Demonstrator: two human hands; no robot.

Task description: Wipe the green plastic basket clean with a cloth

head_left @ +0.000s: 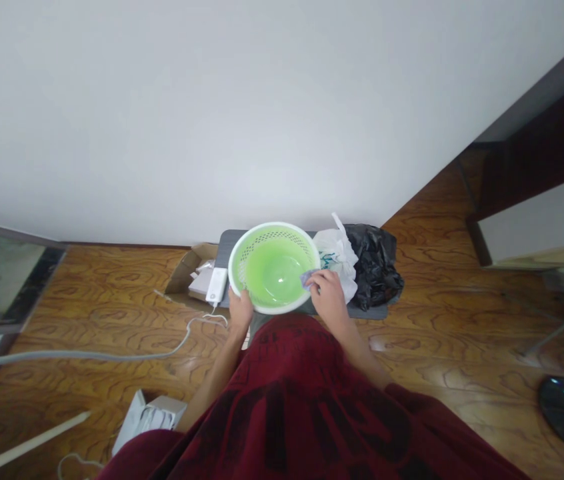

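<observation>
A round plastic basin, green inside with a white rim and a band of holes, rests on a dark grey stool or small table. On its near left side my left hand grips the rim, the fingers partly hidden under the basin's edge. My right hand is at the right rim, its fingers closed on a small pale purple cloth. The cloth touches the rim or lies just inside it; which one I cannot tell.
Right of the basin lie a white plastic bag and a black plastic bag. A white power strip with a cable sits at the left, beside an open cardboard box. A white wall stands behind.
</observation>
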